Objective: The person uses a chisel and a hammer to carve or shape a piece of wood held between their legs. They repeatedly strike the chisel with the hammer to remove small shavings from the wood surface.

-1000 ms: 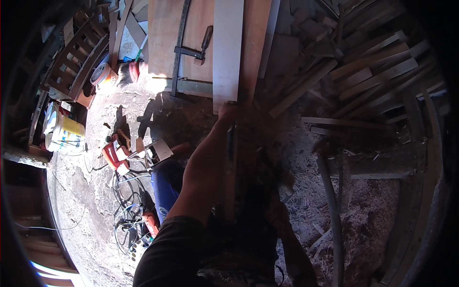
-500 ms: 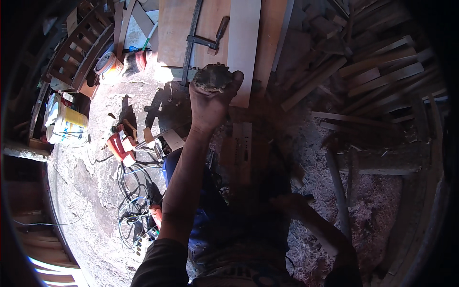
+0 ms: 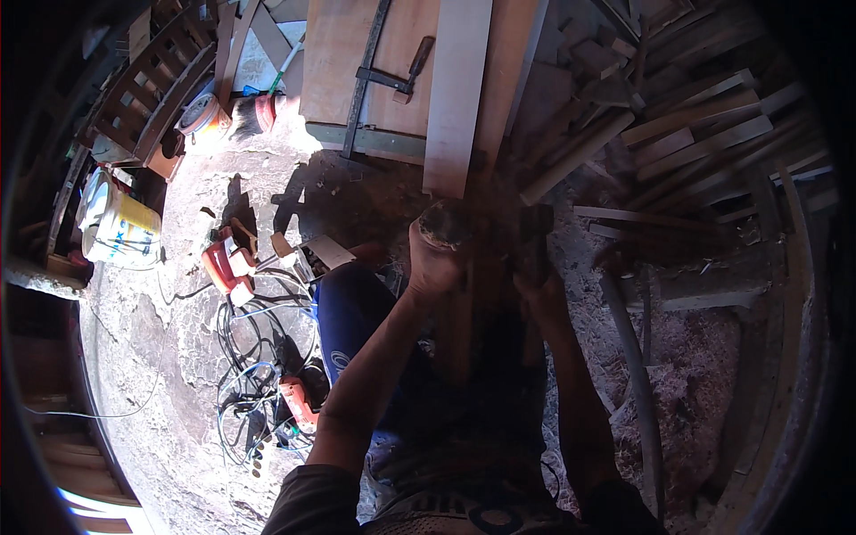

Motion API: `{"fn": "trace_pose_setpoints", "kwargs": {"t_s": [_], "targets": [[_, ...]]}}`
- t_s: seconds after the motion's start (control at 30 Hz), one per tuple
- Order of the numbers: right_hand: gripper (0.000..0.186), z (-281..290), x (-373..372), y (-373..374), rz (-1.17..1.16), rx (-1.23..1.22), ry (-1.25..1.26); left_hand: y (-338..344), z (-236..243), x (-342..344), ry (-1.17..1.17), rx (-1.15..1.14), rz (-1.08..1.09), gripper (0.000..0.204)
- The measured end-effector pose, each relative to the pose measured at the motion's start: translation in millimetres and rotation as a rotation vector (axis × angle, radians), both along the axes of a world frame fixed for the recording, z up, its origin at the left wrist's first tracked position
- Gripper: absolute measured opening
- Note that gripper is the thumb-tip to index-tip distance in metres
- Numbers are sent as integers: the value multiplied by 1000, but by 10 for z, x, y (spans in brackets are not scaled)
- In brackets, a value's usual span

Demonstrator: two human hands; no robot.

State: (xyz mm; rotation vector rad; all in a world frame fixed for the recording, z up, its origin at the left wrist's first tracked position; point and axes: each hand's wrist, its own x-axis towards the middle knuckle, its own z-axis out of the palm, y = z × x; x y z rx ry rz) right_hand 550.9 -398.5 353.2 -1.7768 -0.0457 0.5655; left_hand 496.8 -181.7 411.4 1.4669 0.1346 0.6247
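My left hand [image 3: 434, 270] is closed around a thick, round block [image 3: 443, 223] with a rough, worn end facing up. It is above my lap, just short of the end of a long pale board [image 3: 456, 107]. To its right my right hand [image 3: 540, 292] is closed on a dark tool [image 3: 535, 236], too shadowed to tell its kind. Between and below the hands a narrow wooden piece [image 3: 455, 334] lies over my lap, partly hidden by my left hand and shadow.
A bar clamp [image 3: 383, 80] rests on a wide wood panel [image 3: 325, 53] ahead. At the left are a white bucket [image 3: 125, 227], a red power tool [image 3: 230, 266], an orange-red tool [image 3: 298, 403] and tangled cables [image 3: 241, 383]. Wood offcuts [image 3: 704, 143] pile at the right.
My left hand has come down and nearer with the round block. My right hand has moved up and forward from beside my lap, bringing the dark tool near the left hand.
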Motion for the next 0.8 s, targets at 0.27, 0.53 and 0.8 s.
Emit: {"fn": "trace_pose_setpoints", "kwargs": {"t_s": [0.27, 0.53, 0.8], "targets": [[55, -170, -794, -367, -109, 78, 181, -145, -78, 80, 41, -142, -46, 14], [69, -278, -878, -402, -94, 146, 197, -129, -144, 158, 61, -154, -84, 14], [48, 337, -840, -161, -151, 219, 157, -416, -337, 278, 88, 48, -32, 24]]}}
